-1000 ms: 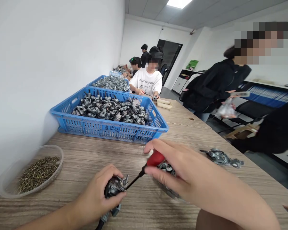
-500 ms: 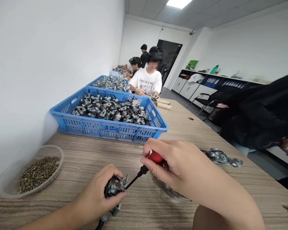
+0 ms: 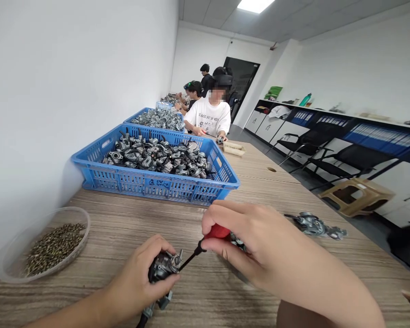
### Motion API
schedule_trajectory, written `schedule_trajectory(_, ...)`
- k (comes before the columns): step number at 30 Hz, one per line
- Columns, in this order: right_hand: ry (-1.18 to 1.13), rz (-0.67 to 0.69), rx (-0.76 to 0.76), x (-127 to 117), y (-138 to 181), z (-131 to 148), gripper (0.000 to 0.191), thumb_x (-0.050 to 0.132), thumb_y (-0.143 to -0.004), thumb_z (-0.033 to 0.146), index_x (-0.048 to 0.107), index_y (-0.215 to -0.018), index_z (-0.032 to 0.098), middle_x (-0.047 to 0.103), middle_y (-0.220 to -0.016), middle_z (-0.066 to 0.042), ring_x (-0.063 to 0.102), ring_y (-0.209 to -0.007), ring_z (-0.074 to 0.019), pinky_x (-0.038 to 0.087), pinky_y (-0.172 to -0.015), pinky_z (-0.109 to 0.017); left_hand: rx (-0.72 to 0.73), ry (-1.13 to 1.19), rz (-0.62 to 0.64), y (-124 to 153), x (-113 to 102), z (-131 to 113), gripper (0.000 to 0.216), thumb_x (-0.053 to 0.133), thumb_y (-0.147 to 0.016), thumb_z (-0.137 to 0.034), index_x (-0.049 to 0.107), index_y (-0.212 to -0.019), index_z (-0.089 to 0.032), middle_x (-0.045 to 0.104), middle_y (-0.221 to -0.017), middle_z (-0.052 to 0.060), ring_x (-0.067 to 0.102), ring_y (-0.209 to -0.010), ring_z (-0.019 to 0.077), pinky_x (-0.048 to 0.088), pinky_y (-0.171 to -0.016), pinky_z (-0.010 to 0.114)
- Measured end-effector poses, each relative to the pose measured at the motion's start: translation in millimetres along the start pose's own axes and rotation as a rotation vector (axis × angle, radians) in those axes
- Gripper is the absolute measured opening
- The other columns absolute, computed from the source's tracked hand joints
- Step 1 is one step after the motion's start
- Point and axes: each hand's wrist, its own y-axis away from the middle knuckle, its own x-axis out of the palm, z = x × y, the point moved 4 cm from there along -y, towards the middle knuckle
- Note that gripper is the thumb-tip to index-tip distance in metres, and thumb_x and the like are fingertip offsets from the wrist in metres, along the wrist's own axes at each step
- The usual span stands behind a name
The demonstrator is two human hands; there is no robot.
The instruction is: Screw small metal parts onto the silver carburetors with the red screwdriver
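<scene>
My left hand [image 3: 136, 278] is closed around a small dark metal carburetor part [image 3: 164, 268], holding it just above the wooden table [image 3: 123, 228]. My right hand [image 3: 256, 246] grips a screwdriver with a red handle [image 3: 217, 231]. Its black shaft [image 3: 190, 257] runs down and left, and the tip meets the top of the part. Behind my right hand some more metal parts [image 3: 238, 240] lie on the table, mostly hidden.
A blue crate [image 3: 150, 182] full of metal parts stands behind. A clear bowl of small brass screws [image 3: 51, 243] sits at left. Another metal part [image 3: 316, 225] lies at right. Further along the table other people work; chairs and a stool [image 3: 357, 196] stand at right.
A person in black who stood at the right has walked past and out of view. My hands and the screwdriver stay almost in place, the right hand shifting slightly on the handle.
</scene>
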Motion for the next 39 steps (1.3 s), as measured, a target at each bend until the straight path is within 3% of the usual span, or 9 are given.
schedule_trajectory(6,0.053,-0.008,0.090,1,4,-7,0.016,0.065,-0.108,0.041,0.063,-0.100,0.027,0.074,-0.084,0.003,0.064,-0.071,-0.0186,0.036,-0.063,-0.032,0.006,0.013,0.004,0,-1,-2,0.028,0.078,-0.089,-0.016,0.065,-0.112,-0.027,0.070,-0.106,0.002,0.068,-0.098,0.0244,0.051,-0.088,0.035)
schedule_trajectory(9,-0.049,0.035,0.093,-1,9,-2,0.010,0.067,-0.106,0.032,0.060,-0.111,0.028,0.075,-0.099,0.002,0.069,-0.085,-0.0194,0.045,-0.072,-0.032,0.009,0.002,0.005,0,-1,-2,0.029,0.078,-0.089,-0.016,0.066,-0.112,-0.027,0.070,-0.105,0.002,0.068,-0.096,0.0244,0.052,-0.087,0.034)
schedule_trajectory(13,-0.099,0.077,0.083,-3,11,3,0.007,0.058,-0.107,0.020,0.060,-0.105,0.026,0.074,-0.106,0.000,0.068,-0.089,-0.0190,0.047,-0.075,-0.032,0.010,-0.001,0.005,1,0,0,0.030,0.077,-0.089,-0.014,0.065,-0.114,-0.027,0.070,-0.106,0.002,0.068,-0.098,0.0240,0.052,-0.089,0.035)
schedule_trajectory(18,0.047,0.009,0.030,0,1,0,0.011,0.059,-0.109,0.029,0.060,-0.099,0.025,0.074,-0.093,0.000,0.065,-0.077,-0.0196,0.038,-0.064,-0.033,0.006,-0.001,0.007,1,0,0,0.029,0.077,-0.090,-0.015,0.065,-0.113,-0.027,0.070,-0.107,0.002,0.068,-0.098,0.0237,0.053,-0.089,0.035)
schedule_trajectory(23,0.206,-0.025,0.130,3,-1,-7,0.027,0.058,-0.109,0.041,0.059,-0.087,0.025,0.065,-0.066,0.002,0.056,-0.058,-0.0193,0.028,-0.055,-0.033,0.022,0.010,-0.009,1,0,-2,0.028,0.077,-0.089,-0.015,0.066,-0.112,-0.026,0.071,-0.106,0.003,0.069,-0.099,0.0247,0.053,-0.090,0.036)
schedule_trajectory(27,0.015,0.014,0.105,-1,9,-3,0.010,0.066,-0.105,0.034,0.062,-0.106,0.025,0.075,-0.092,-0.002,0.069,-0.078,-0.0214,0.046,-0.066,-0.033,0.011,0.005,0.007,1,0,-2,0.027,0.076,-0.090,-0.017,0.065,-0.113,-0.026,0.071,-0.106,0.004,0.069,-0.098,0.0253,0.053,-0.090,0.037)
schedule_trajectory(30,-0.063,0.051,0.070,-5,14,-1,0.014,0.058,-0.106,0.022,0.061,-0.119,0.026,0.074,-0.116,-0.007,0.070,-0.091,-0.0222,0.052,-0.076,-0.035,0.007,0.005,0.011,1,0,-2,0.027,0.076,-0.090,-0.016,0.065,-0.113,-0.026,0.070,-0.106,0.004,0.068,-0.097,0.0251,0.053,-0.088,0.036)
schedule_trajectory(34,-0.059,0.068,0.019,-2,10,-3,0.020,0.046,-0.108,0.012,0.061,-0.107,0.026,0.072,-0.108,-0.004,0.066,-0.087,-0.0198,0.049,-0.074,-0.033,0.005,0.013,-0.001,2,0,-2,0.028,0.076,-0.089,-0.015,0.065,-0.112,-0.026,0.070,-0.106,0.003,0.068,-0.099,0.0250,0.052,-0.090,0.036)
schedule_trajectory(39,0.018,-0.055,0.090,-1,2,-8,0.003,0.061,-0.110,0.026,0.063,-0.109,0.025,0.077,-0.098,-0.001,0.070,-0.079,-0.0196,0.045,-0.068,-0.031,0.004,0.018,0.002,2,1,0,0.028,0.076,-0.089,-0.014,0.065,-0.112,-0.026,0.069,-0.106,0.003,0.068,-0.099,0.0246,0.052,-0.090,0.036)
